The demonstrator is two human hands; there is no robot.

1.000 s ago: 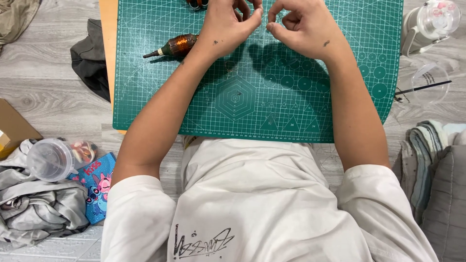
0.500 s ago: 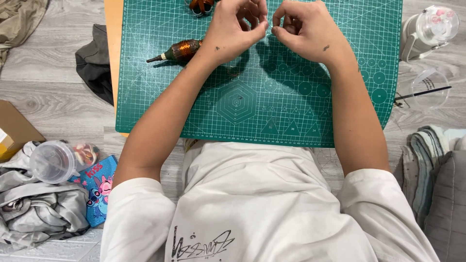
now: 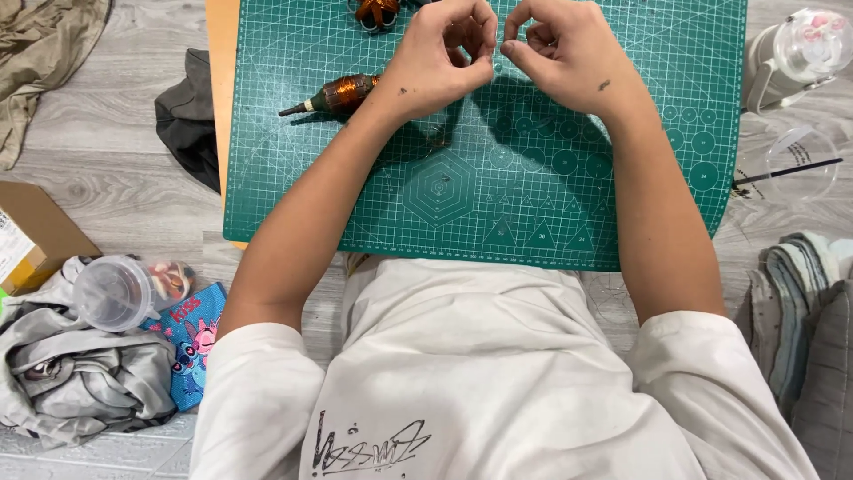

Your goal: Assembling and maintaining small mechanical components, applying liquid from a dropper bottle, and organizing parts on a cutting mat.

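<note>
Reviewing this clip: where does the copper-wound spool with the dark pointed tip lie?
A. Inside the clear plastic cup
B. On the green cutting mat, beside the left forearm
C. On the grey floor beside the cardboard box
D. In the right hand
B: the copper-wound spool lies flat on the green cutting mat, just outside the left wrist, while the left hand and right hand pinch together further up the mat.

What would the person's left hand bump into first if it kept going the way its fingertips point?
Probably the right hand. The left hand curls its fingertips rightward, and the two hands' fingertips sit almost together above the green cutting mat; whether they already touch is unclear.
</note>
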